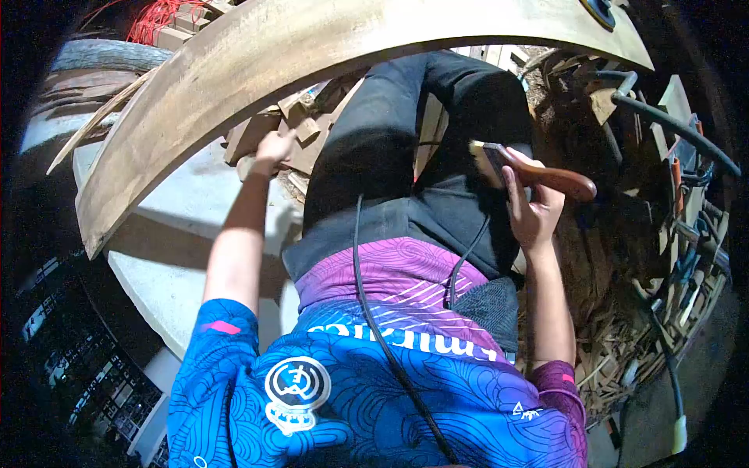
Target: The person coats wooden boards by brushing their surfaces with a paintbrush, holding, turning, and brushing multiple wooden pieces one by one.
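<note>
My right hand [538,199] is closed around a flat brush with a brown wooden handle [573,184]. Its pale bristles point left, above my right thigh. Over on the left, my left hand [269,152] is beside several small wood blocks [306,129]; its fingers are blurred and partly hidden, so whether they grip anything does not show. A long curved wooden board [257,74] arches across the top of the view, beyond both hands and over my knees. On the board's right part sits a dark round object [599,12], cut off by the frame edge.
A pale slab [179,187] lies under the board's left end. Logs [109,58] and red string [156,17] are at upper left. At right are a bent metal bar [663,117], tools with cables [690,171] and wood scraps [624,343]. A black cord [374,320] crosses my shirt.
</note>
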Tool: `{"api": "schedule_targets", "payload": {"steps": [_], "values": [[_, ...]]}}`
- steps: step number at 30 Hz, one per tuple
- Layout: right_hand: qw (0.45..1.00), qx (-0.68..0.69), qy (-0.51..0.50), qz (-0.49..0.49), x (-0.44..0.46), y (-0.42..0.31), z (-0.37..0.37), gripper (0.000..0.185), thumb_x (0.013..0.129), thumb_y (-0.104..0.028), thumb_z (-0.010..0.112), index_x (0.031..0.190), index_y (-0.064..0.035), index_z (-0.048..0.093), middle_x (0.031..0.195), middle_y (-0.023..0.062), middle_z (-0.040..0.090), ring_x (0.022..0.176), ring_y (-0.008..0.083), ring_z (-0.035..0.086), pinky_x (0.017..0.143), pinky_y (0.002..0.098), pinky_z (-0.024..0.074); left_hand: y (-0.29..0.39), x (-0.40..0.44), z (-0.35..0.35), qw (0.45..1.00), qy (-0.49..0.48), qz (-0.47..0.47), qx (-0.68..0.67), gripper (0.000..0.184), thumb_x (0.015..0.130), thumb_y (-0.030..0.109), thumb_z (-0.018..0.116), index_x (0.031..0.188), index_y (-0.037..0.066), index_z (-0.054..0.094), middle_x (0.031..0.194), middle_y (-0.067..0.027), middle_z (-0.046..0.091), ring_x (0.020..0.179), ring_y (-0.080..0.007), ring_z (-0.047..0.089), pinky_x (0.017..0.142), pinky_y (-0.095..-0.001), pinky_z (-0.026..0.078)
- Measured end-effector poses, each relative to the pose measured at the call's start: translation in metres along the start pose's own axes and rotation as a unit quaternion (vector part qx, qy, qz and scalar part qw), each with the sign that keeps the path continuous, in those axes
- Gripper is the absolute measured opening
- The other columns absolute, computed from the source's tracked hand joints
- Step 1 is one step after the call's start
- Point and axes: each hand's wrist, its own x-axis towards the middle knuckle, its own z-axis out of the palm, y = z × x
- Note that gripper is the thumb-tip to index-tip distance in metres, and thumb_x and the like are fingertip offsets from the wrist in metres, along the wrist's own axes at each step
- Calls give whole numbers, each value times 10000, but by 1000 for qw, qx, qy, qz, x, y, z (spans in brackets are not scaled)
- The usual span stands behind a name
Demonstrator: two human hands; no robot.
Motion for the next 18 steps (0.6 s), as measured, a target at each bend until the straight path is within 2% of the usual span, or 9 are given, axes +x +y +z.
{"api": "schedule_targets", "payload": {"steps": [3,7,9,11,12,13,15,17,18], "values": [[999,-39,-15,10,-1,8,14,182,853,-62,740,1031,-30,737,1029,112,741,882,193,709,808,283,523,-18,-23,37,995,-37,36,-82,566,863,429,654,1226,-2,610,966,-169,703,739,-202,695,692,-354,558],[998,-20,-58,7,13,3,28,189,877,-104,726,1054,-38,732,986,113,738,865,171,698,788,279,518,-50,-42,46,990,-86,63,-90,527,869,394,655,1206,-10,613,906,-122,702,707,-170,678,594,-311,538],[998,-12,-59,4,17,6,32,191,895,-105,707,1068,-28,728,965,100,738,844,123,671,780,264,508,-68,-39,50,983,-79,74,-148,489,872,379,646,1172,-8,624,872,-116,699,700,-172,679,558,-308,528],[995,-5,-62,78,15,15,30,190,899,-100,700,1071,-22,727,956,78,738,851,97,652,790,249,498,-66,-50,46,983,-63,66,-160,444,875,359,643,1131,-3,632,849,-108,696,694,-164,670,555,-302,523],[997,31,-42,58,14,16,32,198,906,-100,694,1080,-10,720,959,65,735,855,88,641,800,235,486,-61,-50,40,977,-101,33,-185,366,884,319,631,1070,4,651,823,-99,693,653,-149,650,543,-299,514],[996,2,-54,69,13,19,30,204,918,-106,682,1091,-2,714,990,75,734,889,93,644,827,240,483,-61,-43,39,967,-120,43,-222,308,892,297,608,994,12,668,791,-79,678,626,-141,632,523,-294,499],[996,15,-60,69,10,18,29,209,955,-101,630,1115,15,696,1069,66,714,963,105,630,892,240,462,-47,-41,40,956,-32,105,-274,261,888,270,594,908,21,670,733,-49,648,613,-131,619,522,-301,487],[997,-17,-60,47,11,14,32,224,957,-112,627,1128,14,694,1076,72,715,978,116,638,906,249,461,-14,-49,23,942,-40,124,-309,234,876,246,599,896,24,671,707,-36,635,628,-129,619,554,-296,491],[997,-21,-48,59,9,15,32,228,953,-121,634,1126,13,695,1073,74,717,978,118,640,906,252,462,-3,-51,14,940,-8,168,-296,232,870,235,601,922,24,682,704,-30,633,647,-114,624,593,-287,499]]}}
